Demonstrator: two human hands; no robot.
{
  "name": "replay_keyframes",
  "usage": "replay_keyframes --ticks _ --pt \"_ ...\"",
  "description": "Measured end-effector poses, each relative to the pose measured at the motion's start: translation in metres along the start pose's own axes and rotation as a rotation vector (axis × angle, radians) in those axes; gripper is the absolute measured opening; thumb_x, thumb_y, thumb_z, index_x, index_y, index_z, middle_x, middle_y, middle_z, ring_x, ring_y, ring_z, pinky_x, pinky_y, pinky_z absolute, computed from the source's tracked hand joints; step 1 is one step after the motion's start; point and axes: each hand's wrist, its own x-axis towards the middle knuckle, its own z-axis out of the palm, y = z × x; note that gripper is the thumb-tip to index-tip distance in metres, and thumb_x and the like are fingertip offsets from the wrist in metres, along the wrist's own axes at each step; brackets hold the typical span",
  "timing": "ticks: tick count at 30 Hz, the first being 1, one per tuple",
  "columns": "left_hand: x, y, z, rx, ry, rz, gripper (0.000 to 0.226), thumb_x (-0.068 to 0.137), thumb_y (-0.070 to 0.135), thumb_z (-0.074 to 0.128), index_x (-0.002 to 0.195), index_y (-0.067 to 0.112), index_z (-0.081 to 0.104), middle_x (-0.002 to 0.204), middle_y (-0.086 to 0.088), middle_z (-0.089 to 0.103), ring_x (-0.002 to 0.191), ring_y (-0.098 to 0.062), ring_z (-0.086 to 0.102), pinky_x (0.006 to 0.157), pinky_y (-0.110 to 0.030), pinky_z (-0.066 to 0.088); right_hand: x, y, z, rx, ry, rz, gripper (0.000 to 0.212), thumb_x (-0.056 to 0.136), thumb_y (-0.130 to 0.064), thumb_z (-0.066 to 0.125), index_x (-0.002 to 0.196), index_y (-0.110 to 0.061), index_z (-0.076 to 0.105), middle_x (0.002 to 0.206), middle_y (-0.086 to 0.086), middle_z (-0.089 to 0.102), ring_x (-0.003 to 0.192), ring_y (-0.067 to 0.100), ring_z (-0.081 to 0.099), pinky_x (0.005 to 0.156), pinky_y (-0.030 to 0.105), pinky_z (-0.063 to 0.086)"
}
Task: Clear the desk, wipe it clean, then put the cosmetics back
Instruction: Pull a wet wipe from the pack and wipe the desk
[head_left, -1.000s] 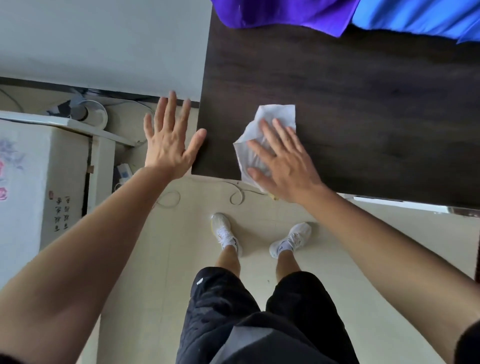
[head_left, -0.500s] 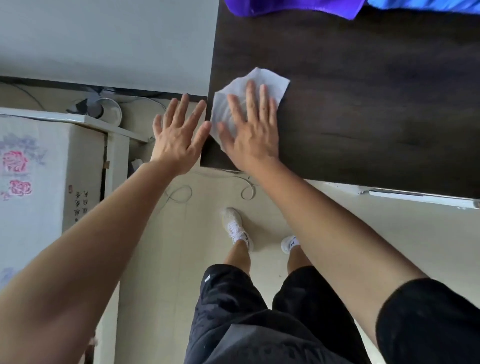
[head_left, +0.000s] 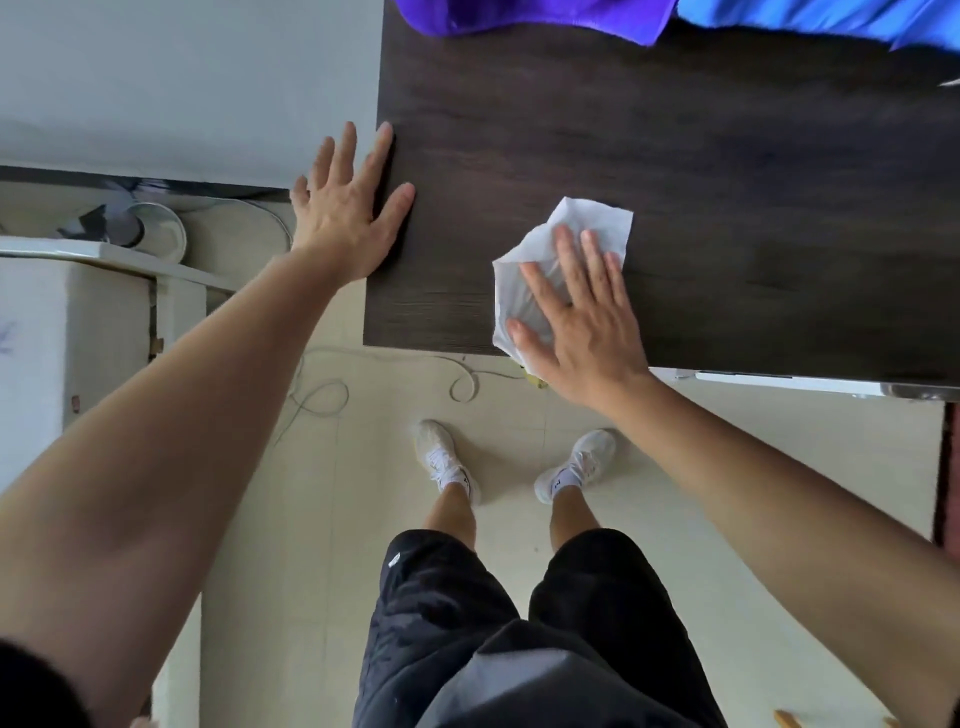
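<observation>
A dark wooden desk (head_left: 701, 171) fills the upper right of the view. A crumpled white wipe (head_left: 582, 223) lies near its front edge. My right hand (head_left: 582, 317) presses flat on the wipe with straight, spread fingers, covering its lower part. My left hand (head_left: 348, 213) is spread at the desk's left edge, thumb and forefinger over the desktop, the other fingers beyond the edge. No cosmetics are in view.
Purple cloth (head_left: 519, 15) and blue cloth (head_left: 831, 15) lie along the desk's far edge. A white appliance (head_left: 62, 322) stands at the left, with a round white object (head_left: 156, 228) behind it. Loose cables (head_left: 322, 395) trail on the tiled floor under the desk's front edge.
My right hand slid the wipe from the desk's left corner to the right and toward the front edge. My left hand shifted onto the desk's left edge.
</observation>
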Motion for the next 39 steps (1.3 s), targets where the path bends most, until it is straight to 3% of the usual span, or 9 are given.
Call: replay_keyframes --ticks 4,11,14,17,24,28,31,35,39 --pt "0.008 -0.002 -0.007 0.056 -0.012 0.018 0.065 0.096 0.067 0.030 0.154 0.048 0.009 0.167 -0.003 0.003 0.153 -0.027 0.001 0.119 -0.053 0.009 0.025 -0.065 0.000 0.090 0.030 0.105 0.071 0.097 -0.065 0.032 0.157 -0.026 0.031 0.166 0.019 0.007 0.153 0.039 0.002 0.123 0.053 0.004" --pt "0.014 -0.016 -0.019 0.186 -0.007 0.030 0.067 0.091 0.075 0.026 0.152 0.051 0.011 0.167 -0.004 0.001 0.153 -0.028 -0.003 0.118 -0.056 0.009 0.049 -0.139 0.002 0.065 -0.058 -0.099 0.069 0.099 -0.064 0.029 0.158 -0.030 0.023 0.167 0.018 0.002 0.154 0.036 -0.002 0.122 0.050 0.004" --pt "0.014 -0.008 -0.016 0.200 0.029 0.019 0.070 0.091 0.074 0.024 0.153 0.046 0.013 0.167 -0.006 0.000 0.153 -0.030 -0.003 0.119 -0.057 0.009 0.033 -0.088 0.001 0.109 -0.004 -0.149 0.067 0.099 -0.064 0.034 0.157 -0.031 0.027 0.166 0.016 0.008 0.154 0.035 0.003 0.124 0.048 0.006" --pt "0.013 0.013 -0.007 0.180 0.049 0.025 0.071 0.092 0.074 0.023 0.155 0.043 0.012 0.166 -0.008 -0.004 0.152 -0.033 -0.006 0.120 -0.058 0.003 0.006 -0.008 -0.001 0.076 0.014 -0.004 0.068 0.099 -0.066 0.030 0.157 -0.031 0.028 0.167 0.014 0.007 0.154 0.033 0.002 0.124 0.049 0.007" --pt "0.002 0.101 0.027 0.263 0.040 0.352 0.067 0.096 0.067 0.027 0.155 0.037 0.022 0.166 -0.013 -0.004 0.152 -0.036 -0.005 0.118 -0.061 0.002 -0.074 0.176 -0.010 0.069 0.027 0.637 0.078 0.095 -0.073 0.013 0.158 -0.028 0.021 0.167 0.014 0.004 0.153 0.038 0.005 0.123 0.054 0.008" --pt "-0.003 0.166 0.057 0.292 0.011 0.510 0.067 0.097 0.067 0.025 0.156 0.036 0.020 0.166 -0.012 -0.004 0.152 -0.036 -0.004 0.118 -0.062 0.001 -0.086 0.181 -0.005 0.165 0.144 1.046 0.078 0.095 -0.069 0.015 0.159 -0.025 0.022 0.166 0.018 0.008 0.153 0.039 0.005 0.122 0.055 0.007" --pt "0.001 0.221 0.079 0.317 -0.017 0.581 0.067 0.097 0.067 0.021 0.156 0.037 0.016 0.166 -0.010 -0.006 0.152 -0.034 -0.005 0.118 -0.063 -0.001 -0.081 0.152 0.000 0.147 0.199 0.994 0.072 0.099 -0.066 0.022 0.157 -0.023 0.029 0.165 0.020 0.012 0.152 0.040 0.007 0.123 0.049 0.004" --pt "0.002 0.302 0.107 0.379 -0.039 0.687 0.067 0.096 0.067 0.016 0.156 0.038 0.013 0.166 -0.007 -0.009 0.152 -0.032 -0.008 0.118 -0.063 -0.003 -0.111 0.180 0.007 0.109 0.217 0.680 0.070 0.097 -0.067 0.035 0.152 -0.025 0.040 0.166 0.017 0.014 0.152 0.039 0.011 0.122 0.048 0.012" --pt "-0.009 0.373 0.133 0.444 -0.066 0.787 0.066 0.097 0.067 0.013 0.156 0.038 0.011 0.166 -0.006 -0.005 0.152 -0.032 -0.006 0.118 -0.064 -0.003 -0.162 0.306 -0.001 0.151 0.136 0.885 0.075 0.096 -0.069 0.032 0.158 -0.028 0.025 0.167 0.015 0.003 0.153 0.040 0.004 0.123 0.053 0.008"
